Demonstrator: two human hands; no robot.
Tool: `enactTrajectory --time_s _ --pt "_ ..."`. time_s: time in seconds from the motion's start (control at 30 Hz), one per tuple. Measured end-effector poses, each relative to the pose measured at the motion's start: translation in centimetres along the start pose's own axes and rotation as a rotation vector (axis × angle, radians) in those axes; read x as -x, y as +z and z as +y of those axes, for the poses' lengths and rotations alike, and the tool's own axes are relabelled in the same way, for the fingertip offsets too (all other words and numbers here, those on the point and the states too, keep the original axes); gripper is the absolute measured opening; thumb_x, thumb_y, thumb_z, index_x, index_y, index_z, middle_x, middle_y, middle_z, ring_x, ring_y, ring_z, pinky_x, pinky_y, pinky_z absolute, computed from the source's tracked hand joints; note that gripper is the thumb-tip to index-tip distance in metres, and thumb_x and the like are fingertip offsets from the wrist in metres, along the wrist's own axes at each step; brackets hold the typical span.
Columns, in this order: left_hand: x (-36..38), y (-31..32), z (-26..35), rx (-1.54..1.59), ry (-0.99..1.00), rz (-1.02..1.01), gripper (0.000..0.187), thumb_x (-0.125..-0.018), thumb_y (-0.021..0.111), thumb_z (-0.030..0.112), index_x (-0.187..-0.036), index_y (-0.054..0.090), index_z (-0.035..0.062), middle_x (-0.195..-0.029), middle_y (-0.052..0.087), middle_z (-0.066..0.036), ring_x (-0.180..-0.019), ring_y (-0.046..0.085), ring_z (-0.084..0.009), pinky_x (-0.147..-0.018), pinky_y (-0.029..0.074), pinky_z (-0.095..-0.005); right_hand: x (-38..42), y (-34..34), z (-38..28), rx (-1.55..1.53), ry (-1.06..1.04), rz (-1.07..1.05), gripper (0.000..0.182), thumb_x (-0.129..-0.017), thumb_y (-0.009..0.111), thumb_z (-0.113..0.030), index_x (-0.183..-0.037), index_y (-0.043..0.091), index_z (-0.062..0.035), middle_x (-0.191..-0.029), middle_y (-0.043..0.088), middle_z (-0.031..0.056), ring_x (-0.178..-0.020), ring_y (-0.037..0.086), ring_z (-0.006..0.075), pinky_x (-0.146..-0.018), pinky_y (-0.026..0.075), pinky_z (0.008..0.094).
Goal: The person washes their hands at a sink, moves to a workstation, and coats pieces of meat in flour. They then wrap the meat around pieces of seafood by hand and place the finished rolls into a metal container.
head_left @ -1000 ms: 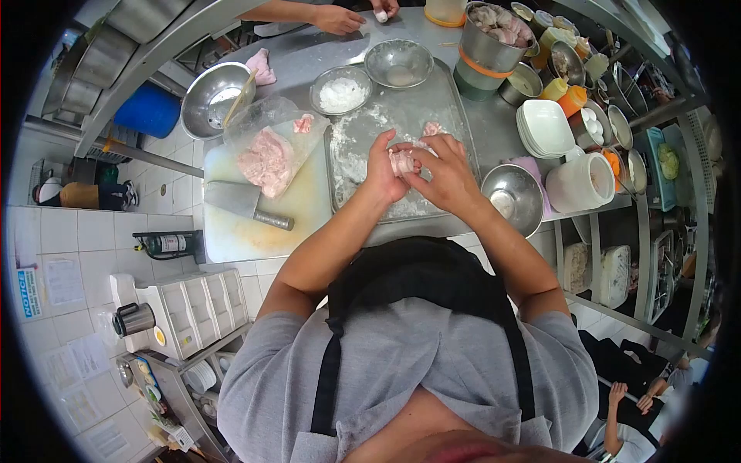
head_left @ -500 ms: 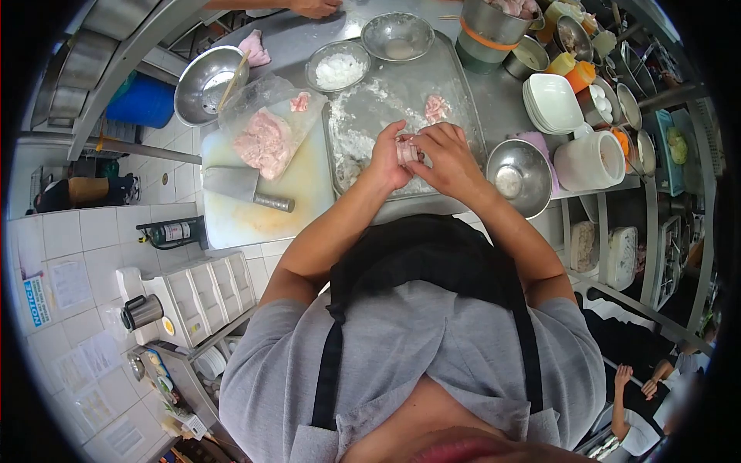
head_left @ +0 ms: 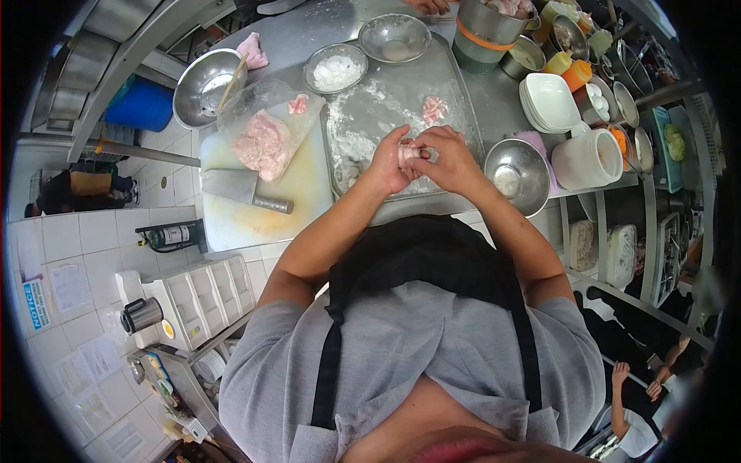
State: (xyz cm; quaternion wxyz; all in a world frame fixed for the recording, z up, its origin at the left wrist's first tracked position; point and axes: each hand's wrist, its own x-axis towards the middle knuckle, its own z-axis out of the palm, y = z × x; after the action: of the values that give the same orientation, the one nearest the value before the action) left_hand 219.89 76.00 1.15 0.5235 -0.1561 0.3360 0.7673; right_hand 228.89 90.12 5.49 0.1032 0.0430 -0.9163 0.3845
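My left hand (head_left: 391, 166) cups a small piece of pale pink raw meat (head_left: 407, 155) in its bent fingers. Over the same piece, the fingers of my right hand (head_left: 451, 160) are closed and pinching, covering part of it. Both hands are above the near part of a metal tray (head_left: 461, 96) dusted with white powder. Another small piece of raw meat (head_left: 434, 109) lies on the tray just beyond my hands. A bowl of white powder (head_left: 336, 72) and a nearly bare metal bowl (head_left: 394, 38) sit at the tray's far edge.
To the left, a cutting board (head_left: 309, 202) carries a cleaver (head_left: 245, 189) and a plastic bag with a pink meat mass (head_left: 264, 145). A steel bowl (head_left: 519, 177) and white tub (head_left: 590, 159) stand right. Across the table is another person's hand (head_left: 427, 6).
My right fingers have shifted and curled around the meat, while my left hand stays nearly in place. At the top, the other person's hand has moved right.
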Motion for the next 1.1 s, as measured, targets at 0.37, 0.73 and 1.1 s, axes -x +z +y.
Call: enactTrajectory --time_s 0.37,0.73,1.1 --pt "-0.7 -1.8 -0.4 0.001 0.007 -0.114 0.051 -0.101 0.051 0.06 -0.098 0.065 0.0105 -0.087 0.068 -0.005 -0.075 0.067 -0.0214 -0.067 0.052 -0.0367 -1.0 0.2 1.3 0.004 0.037 0.157 0.03 -0.081 0.079 -0.024 -0.107 0.073 -0.0088 -0.1 0.073 0.0102 -0.101 0.065 0.0328 -0.092 0.049 0.0431" --pt "-2.5 -3.3 -1.4 0.002 -0.017 -0.087 0.048 -0.102 0.055 0.053 -0.107 0.064 0.006 -0.091 0.068 -0.009 -0.081 0.065 -0.0236 -0.066 0.05 -0.0382 0.1 -0.4 2.5 0.042 0.046 0.222 0.03 -0.083 0.081 -0.023 -0.106 0.073 -0.0053 -0.103 0.073 0.0157 -0.098 0.067 0.0382 -0.089 0.052 0.0446" --pt "-0.1 -0.1 -0.8 0.058 -0.15 0.121 0.053 -0.102 0.05 0.056 -0.1 0.062 0.0045 -0.081 0.061 -0.015 -0.067 0.056 -0.0264 -0.064 0.044 -0.0383 11.9 -28.4 11.7 0.552 0.434 0.611 0.028 -0.085 0.076 -0.014 -0.11 0.072 -0.0029 -0.102 0.075 0.0145 -0.093 0.073 0.0301 -0.077 0.057 0.0404"
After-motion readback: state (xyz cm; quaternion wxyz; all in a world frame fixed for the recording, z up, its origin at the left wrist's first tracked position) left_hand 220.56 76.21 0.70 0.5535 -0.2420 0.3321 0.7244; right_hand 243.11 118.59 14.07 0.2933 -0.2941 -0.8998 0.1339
